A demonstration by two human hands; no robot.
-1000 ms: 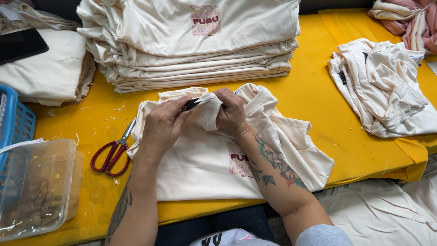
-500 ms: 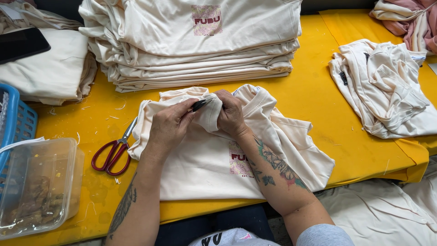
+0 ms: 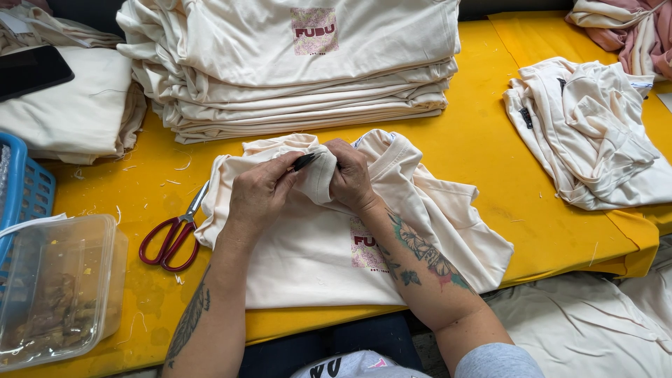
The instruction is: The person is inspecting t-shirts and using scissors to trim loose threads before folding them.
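Since earlier frame: hardly any shift; both hands still bunched at the shirt's neck, fabric roll between them sits a bit tighter, scissors and tub lie as before.
L hand (image 3: pixel 260 196): curled, thumb and fingers pinching a fold of cream cloth plus a small black tag (image 3: pixel 303 162) at its tip.
R hand (image 3: pixel 350 178): fingers closed, gripping same rolled neck edge from other side, knuckles up; touches L hand's fold.
Shirt in hand: cream t-shirt (image 3: pixel 315 259) lies flat on yellow table (image 3: pixel 483 147) right in front of me, small pink-red print on chest, top end gathered up betw. my hands, right sleeve side rumpled.
Scissors (image 3: pixel 171 234): red-handled, on table just left of shirt, blades pointing up-right, tips touching or under shirt edge, can't tell which.
Stack: folded cream shirts (image 3: pixel 294 70) piled just beyond my hands, same print on top one.
Loose shirt (image 3: pixel 595 133): crumpled cream one, far right on table, well apart.
Tub: clear plastic container (image 3: pixel 56 287) at lower left, brownish bits inside; blue basket (image 3: pixel 21 189) behind it.
Upper left: more cream cloth (image 3: pixel 70 119) w. a dark phone (image 3: pixel 31 70) on top.
Top right corner: pinkish garments (image 3: pixel 630 28).
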